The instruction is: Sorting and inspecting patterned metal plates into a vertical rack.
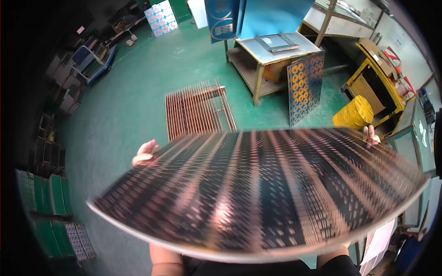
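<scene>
A large thin panel [258, 193], dark with glossy copper-coloured stripes and rows of small marks, is held flat above the green floor [133, 101], blurred. The left hand [145, 153] and right hand [371, 136] pinch its far corners. Beyond, a slatted copper rack [198, 109] stands beside a wooden table [276, 50].

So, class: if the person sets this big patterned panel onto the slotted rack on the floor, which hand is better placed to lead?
Probably the left hand: it grips the panel edge nearest the rack. The right hand is farther away.
</scene>
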A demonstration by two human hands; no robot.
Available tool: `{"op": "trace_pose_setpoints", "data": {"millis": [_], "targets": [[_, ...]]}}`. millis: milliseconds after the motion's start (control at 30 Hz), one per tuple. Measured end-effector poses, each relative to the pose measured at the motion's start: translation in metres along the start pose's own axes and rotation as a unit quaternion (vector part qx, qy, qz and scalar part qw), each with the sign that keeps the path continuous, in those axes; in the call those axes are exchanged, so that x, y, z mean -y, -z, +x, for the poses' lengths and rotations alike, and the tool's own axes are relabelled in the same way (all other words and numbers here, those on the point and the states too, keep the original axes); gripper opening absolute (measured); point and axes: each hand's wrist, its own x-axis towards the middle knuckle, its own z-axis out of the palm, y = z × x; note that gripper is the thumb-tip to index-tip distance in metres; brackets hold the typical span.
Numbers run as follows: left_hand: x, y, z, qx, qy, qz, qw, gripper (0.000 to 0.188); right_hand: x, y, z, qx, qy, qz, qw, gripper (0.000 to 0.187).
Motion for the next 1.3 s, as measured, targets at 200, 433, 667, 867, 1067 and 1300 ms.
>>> {"op": "trace_pose_setpoints", "data": {"millis": [200, 433, 667, 867, 1067, 1300], "targets": [[-0.03, -0.144, 0.03, -0.142, 0.14, 0.193, 0.961, 0.052, -0.017, -0.006, -0.007, -0.073, -0.019, 0.088, 0.993, 0.029], [-0.042, -0.144, 0.009, -0.201, 0.341, -0.218, 0.892, 0.05, -0.026, -0.015, -0.022, -0.142, -0.058, 0.188, 0.97, 0.033], [-0.024, -0.152, 0.004, -0.205, 0.341, -0.256, 0.881, 0.041, -0.034, -0.004, -0.041, -0.2, -0.102, 0.264, 0.938, 0.036], [-0.023, -0.159, 0.012, -0.24, 0.298, -0.213, 0.899, 0.04, -0.044, 0.03, -0.056, -0.262, -0.137, 0.311, 0.903, 0.039], [-0.029, -0.156, 0.011, -0.24, 0.264, -0.208, 0.911, 0.041, -0.062, 0.057, -0.061, 0.118, -0.136, 0.489, 0.854, 0.044], [-0.031, -0.156, 0.013, -0.246, 0.25, -0.205, 0.914, 0.039, -0.059, 0.041, -0.068, 0.025, -0.244, 0.396, 0.885, 0.038]]}}
